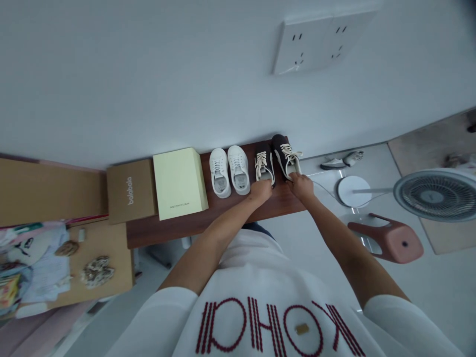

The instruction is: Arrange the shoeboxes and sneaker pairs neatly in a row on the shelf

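A pair of dark shoes with cream laces stands on the brown wooden table (193, 223), toes toward the white wall. My left hand (261, 189) is closed on the heel of the left dark shoe (264, 162). My right hand (300, 184) is closed on the heel of the right dark shoe (284, 151), which sits at the table's right end. Just left of them stands a pair of white shoes (229, 171), side by side.
A pale yellow box (179, 182) and a brown box (131, 191) stand left of the white shoes. A lower table (107, 248) with small items is at left. On the floor at right are a fan (435, 194), a red stool (390, 239) and more shoes (342, 160).
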`<state>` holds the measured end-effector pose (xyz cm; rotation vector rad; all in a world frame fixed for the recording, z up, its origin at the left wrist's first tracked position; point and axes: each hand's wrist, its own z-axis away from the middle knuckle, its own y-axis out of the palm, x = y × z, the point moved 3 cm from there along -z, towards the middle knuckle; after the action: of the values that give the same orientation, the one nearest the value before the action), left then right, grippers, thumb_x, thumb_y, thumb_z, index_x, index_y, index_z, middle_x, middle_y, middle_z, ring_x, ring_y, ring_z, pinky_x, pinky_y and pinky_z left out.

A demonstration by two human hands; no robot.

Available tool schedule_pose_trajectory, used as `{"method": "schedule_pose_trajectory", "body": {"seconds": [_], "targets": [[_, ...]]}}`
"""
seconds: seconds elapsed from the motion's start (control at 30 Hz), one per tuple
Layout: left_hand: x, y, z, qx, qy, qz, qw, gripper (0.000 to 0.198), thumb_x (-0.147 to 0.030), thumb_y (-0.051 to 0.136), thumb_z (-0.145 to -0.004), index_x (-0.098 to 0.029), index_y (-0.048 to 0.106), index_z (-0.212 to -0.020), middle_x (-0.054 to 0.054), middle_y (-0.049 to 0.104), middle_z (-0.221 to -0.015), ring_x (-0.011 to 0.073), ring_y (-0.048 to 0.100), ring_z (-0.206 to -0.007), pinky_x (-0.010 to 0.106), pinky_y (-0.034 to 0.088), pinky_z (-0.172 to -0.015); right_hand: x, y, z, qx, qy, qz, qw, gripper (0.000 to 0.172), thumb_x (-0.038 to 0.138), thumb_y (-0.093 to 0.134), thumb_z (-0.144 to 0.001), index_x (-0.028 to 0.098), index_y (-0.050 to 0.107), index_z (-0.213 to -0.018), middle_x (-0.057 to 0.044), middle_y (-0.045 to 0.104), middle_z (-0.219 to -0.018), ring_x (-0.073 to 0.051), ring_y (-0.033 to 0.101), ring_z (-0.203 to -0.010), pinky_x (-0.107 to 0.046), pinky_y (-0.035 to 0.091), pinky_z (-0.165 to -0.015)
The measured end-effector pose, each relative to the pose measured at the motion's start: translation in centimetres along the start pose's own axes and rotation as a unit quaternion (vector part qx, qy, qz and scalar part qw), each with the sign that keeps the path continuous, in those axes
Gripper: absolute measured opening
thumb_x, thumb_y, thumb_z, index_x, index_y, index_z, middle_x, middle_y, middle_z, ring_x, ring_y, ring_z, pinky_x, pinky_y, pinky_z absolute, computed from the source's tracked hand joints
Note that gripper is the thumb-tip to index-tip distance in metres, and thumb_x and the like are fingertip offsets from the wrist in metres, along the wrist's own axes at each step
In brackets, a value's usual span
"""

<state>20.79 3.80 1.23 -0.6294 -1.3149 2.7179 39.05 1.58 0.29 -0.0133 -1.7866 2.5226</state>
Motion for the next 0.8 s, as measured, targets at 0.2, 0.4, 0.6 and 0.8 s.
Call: {"method": "schedule_pose_trajectory", "body": {"seconds": [0.2,0.4,0.6,0.8], "targets": [[-0.8,-1.3,-1.2,0.008,-0.013,-0.019,1.0,0.036,-0.021,0.05,-0.1,-0.013,0.068,-0.13,0.02,0.073,-0.122,0.0321,0.068,-0.124,0.042,0.055,-0.101,1.0,0.1,-0.6,0.01,0.008,0.011,1.0,0.022,0.029,0.052,-0.104,0.019,0.063,-0.119,-0.014,0.072,-0.121,-0.026,0.066,-0.103,-0.032,0.039,-0.075],[-2.1,-1.4,-2.2,0.016,-0.012,-0.013,1.0,0.038,-0.012,0.049,-0.099,-0.011,0.068,-0.131,0.021,0.074,-0.118,0.0308,0.068,-0.125,0.042,0.054,-0.104,1.7,0.7,-1.3,0.018,0.021,-0.001,1.0,0.022,0.028,0.05,-0.105,0.018,0.064,-0.119,-0.016,0.072,-0.122,-0.027,0.067,-0.103,-0.032,0.04,-0.076],[-2.8,-0.9,-3.0,0.009,-0.017,-0.02,1.0,0.039,-0.009,0.045,-0.1,-0.008,0.069,-0.13,0.023,0.074,-0.118,0.0329,0.068,-0.124,0.044,0.055,-0.102,1.6,1.4,-1.8,0.033,0.028,-0.001,0.999,0.024,0.025,0.05,-0.104,0.017,0.065,-0.121,-0.017,0.071,-0.121,-0.028,0.066,-0.106,-0.032,0.043,-0.08],[-3.8,-0.7,-3.7,0.013,-0.023,-0.02,0.999,0.043,-0.005,0.038,-0.101,-0.008,0.07,-0.131,0.023,0.074,-0.119,0.0319,0.069,-0.125,0.043,0.056,-0.103,1.4,2.0,-2.3,0.044,0.022,0.005,0.999,0.027,0.02,0.043,-0.105,0.015,0.065,-0.119,-0.017,0.072,-0.121,-0.029,0.066,-0.107,-0.033,0.042,-0.08]]}}
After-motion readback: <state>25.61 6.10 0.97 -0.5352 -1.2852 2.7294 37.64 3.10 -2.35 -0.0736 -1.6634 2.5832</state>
